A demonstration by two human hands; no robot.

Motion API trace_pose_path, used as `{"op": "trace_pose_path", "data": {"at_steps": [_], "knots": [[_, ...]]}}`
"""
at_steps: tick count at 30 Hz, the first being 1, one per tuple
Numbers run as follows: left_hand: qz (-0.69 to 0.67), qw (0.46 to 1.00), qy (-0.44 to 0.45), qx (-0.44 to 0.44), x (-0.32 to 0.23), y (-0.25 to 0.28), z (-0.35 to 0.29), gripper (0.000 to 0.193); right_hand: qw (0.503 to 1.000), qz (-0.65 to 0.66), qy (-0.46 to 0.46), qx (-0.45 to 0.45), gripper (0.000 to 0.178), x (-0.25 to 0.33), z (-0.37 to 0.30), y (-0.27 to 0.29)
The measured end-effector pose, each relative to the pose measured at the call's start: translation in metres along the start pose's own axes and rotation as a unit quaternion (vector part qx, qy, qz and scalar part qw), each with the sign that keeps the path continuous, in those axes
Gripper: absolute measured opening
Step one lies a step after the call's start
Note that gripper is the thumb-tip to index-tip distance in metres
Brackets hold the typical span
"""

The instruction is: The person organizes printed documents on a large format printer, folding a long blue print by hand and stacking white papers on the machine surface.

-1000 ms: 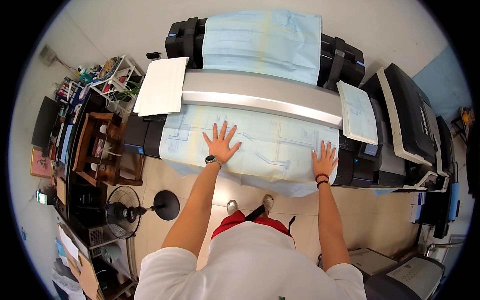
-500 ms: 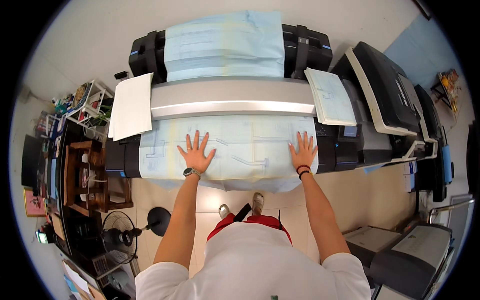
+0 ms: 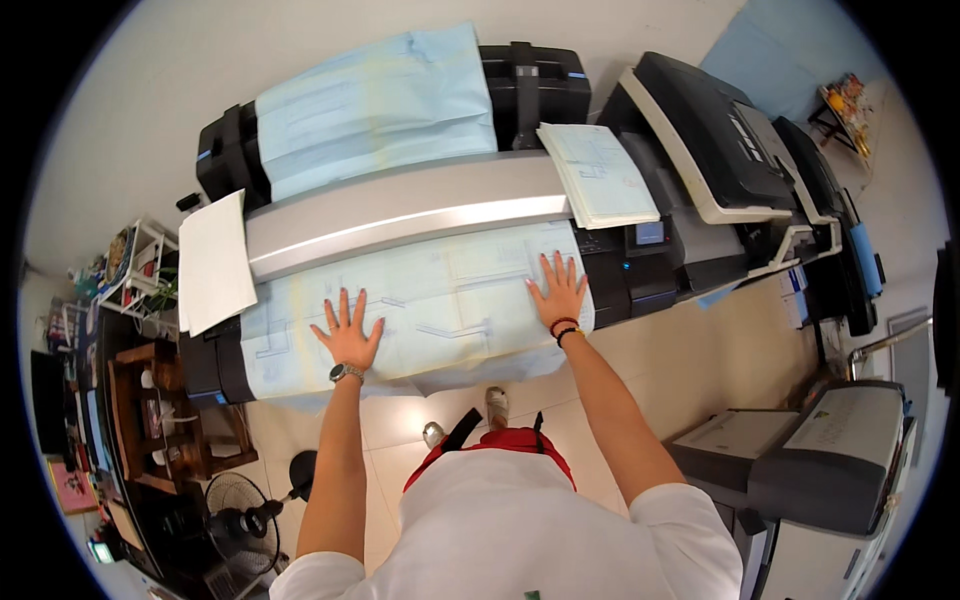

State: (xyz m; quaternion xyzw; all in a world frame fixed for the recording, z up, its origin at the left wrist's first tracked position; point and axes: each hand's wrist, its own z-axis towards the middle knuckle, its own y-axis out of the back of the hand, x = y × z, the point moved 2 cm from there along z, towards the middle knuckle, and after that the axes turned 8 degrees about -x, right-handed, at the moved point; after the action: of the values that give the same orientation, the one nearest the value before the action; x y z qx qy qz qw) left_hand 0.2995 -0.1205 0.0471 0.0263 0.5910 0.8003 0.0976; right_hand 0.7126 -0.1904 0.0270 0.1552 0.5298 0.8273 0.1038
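Observation:
A large pale blue printed drawing sheet [image 3: 425, 345] lies over the front of a wide-format machine [image 3: 400, 222] with a silver cover. My left hand [image 3: 350, 335] rests flat on the sheet's left half, fingers spread, a watch on its wrist. Near the right edge my right hand [image 3: 560, 298] is pressed flat too, its fingers apart and dark bead bracelets at the wrist. Neither hand grips anything. Behind the cover, another stretch of bluish sheet [image 3: 375, 115] drapes over the black rear part; whether the two stretches join is hidden beneath the cover.
White papers [image 3: 215, 265] lie on the machine's left end, folded drawings [image 3: 600, 180] on its right. Further right stands a black-and-white office copier [image 3: 705, 135]. A fan [image 3: 243, 522] and wooden chair [image 3: 165, 415] are at lower left, a grey printer [image 3: 835, 455] at lower right.
The view has turned, so the machine now appears slanted and farther left. Both hands stay flat on the sheet in nearly the same spots.

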Motion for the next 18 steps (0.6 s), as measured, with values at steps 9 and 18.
{"op": "trace_pose_path", "data": {"at_steps": [9,18], "knots": [[0.014,1.000,0.007,0.019,-0.0019,0.0001,0.0002,0.066,1.000,0.018,0.002,-0.001,0.063,-0.0026,-0.0008,0.0007],[0.007,1.000,-0.004,-0.007,-0.0009,-0.0017,-0.0015,0.065,1.000,0.002,0.005,0.003,0.063,-0.0021,-0.0010,0.0004]]}}
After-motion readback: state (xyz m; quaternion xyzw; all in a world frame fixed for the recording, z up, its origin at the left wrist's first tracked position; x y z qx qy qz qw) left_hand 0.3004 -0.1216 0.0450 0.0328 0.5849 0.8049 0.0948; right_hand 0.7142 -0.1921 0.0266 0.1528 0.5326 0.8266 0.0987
